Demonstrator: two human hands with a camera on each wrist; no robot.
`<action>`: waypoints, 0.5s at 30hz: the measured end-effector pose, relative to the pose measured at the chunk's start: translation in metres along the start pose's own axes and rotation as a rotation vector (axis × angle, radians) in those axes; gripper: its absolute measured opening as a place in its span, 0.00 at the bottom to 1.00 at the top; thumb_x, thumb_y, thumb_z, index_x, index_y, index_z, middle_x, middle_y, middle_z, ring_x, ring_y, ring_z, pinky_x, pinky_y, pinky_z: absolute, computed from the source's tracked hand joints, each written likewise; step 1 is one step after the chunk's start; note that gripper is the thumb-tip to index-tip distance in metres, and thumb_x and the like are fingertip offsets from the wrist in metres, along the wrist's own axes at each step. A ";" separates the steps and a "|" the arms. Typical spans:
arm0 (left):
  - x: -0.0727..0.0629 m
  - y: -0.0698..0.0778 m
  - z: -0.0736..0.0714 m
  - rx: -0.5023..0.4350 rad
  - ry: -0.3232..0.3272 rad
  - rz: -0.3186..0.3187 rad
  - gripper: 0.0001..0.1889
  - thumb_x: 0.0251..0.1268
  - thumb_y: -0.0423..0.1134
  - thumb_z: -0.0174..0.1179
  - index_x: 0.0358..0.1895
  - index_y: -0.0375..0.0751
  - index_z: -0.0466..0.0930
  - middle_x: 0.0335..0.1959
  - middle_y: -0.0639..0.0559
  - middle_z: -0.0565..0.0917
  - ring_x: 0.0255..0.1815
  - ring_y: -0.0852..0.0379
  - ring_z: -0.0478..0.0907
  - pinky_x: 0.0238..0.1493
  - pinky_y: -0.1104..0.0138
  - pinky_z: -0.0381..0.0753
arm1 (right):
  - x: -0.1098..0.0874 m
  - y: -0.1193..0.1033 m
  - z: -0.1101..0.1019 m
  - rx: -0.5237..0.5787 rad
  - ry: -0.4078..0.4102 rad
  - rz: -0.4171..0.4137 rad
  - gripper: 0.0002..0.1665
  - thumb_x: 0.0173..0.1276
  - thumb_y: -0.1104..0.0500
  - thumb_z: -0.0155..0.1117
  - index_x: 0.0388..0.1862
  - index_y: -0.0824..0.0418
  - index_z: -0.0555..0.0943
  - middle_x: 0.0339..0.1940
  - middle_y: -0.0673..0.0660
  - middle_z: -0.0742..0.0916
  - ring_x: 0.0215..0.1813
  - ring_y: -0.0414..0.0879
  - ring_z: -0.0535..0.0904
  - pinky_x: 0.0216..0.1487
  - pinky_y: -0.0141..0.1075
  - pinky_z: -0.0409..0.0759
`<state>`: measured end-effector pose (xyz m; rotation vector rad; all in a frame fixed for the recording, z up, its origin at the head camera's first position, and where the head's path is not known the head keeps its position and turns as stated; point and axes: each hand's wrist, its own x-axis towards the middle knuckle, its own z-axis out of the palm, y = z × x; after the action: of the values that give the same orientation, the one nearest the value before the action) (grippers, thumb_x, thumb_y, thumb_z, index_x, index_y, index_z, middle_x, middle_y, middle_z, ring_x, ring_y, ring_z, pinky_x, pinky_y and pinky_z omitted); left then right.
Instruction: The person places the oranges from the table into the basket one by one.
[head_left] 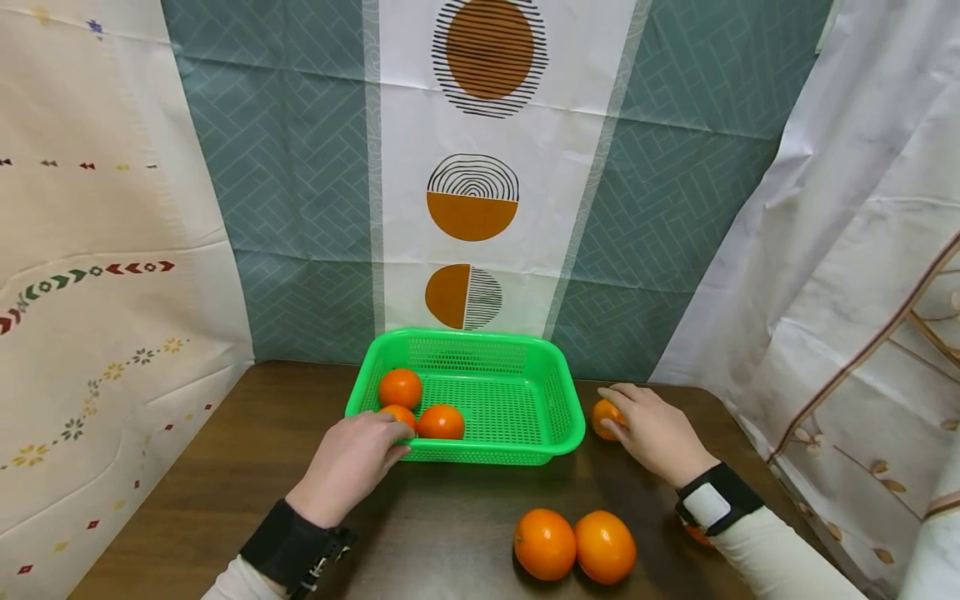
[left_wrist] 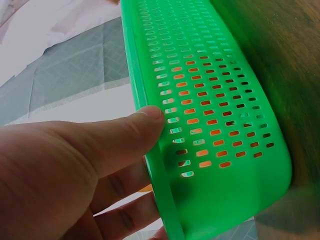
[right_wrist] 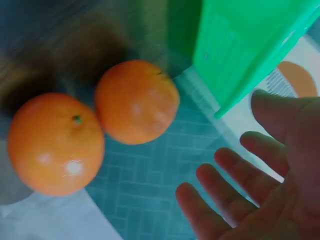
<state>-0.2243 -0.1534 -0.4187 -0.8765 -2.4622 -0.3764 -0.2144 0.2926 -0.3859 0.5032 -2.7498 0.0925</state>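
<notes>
A green plastic basket point(head_left: 487, 450) with perforated walls stands on the table, several oranges point(head_left: 400, 389) in its left part. My left hand point(head_left: 358, 458) grips its near left rim, thumb outside and fingers inside, as the left wrist view point(left_wrist: 75, 170) also shows. Right of the basket, my right hand point(head_left: 660, 429) reaches over a single orange point(head_left: 604, 421), partly covering it. In the right wrist view the right hand point(right_wrist: 255, 185) has spread fingers and nothing in its grasp; two oranges point(right_wrist: 136, 102) lie apart from it, and I cannot tell which ones they are.
Two oranges point(head_left: 545, 544) sit side by side on the brown wooden table point(head_left: 442, 533), in front of the basket. Another orange point(head_left: 697, 535) is mostly hidden under the right wrist. Patterned cloth point(head_left: 300, 183) hangs behind the table and along both sides.
</notes>
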 end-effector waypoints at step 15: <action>0.001 0.003 -0.001 -0.005 -0.015 -0.021 0.13 0.54 0.37 0.87 0.38 0.50 0.91 0.31 0.62 0.82 0.31 0.57 0.80 0.32 0.65 0.81 | 0.015 0.016 0.013 0.006 -0.132 -0.058 0.40 0.60 0.58 0.90 0.69 0.66 0.84 0.66 0.69 0.85 0.65 0.68 0.83 0.57 0.62 0.87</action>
<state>-0.2231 -0.1514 -0.4166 -0.8586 -2.4876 -0.3844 -0.2370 0.3010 -0.3933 0.6111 -2.8614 0.0547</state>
